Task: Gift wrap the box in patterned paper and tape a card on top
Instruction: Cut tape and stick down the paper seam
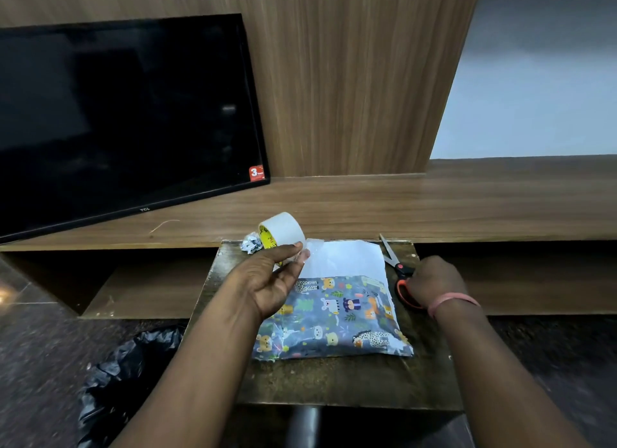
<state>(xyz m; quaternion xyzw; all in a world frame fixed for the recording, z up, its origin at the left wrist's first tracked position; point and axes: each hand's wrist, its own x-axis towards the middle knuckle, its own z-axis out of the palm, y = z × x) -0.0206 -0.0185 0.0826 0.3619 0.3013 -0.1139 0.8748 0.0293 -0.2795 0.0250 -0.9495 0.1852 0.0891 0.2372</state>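
The left hand (272, 282) pinches the tape roll (282, 235) above the wrapped box (334, 317), which lies mid-bench, long axis nine to three. At three o'clock, the right hand (434, 282) curls on the scissors (399, 270), nearer the pulled tape's cut point.

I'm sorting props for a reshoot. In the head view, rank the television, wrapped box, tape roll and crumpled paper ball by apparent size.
1. television
2. wrapped box
3. tape roll, held in the left hand
4. crumpled paper ball
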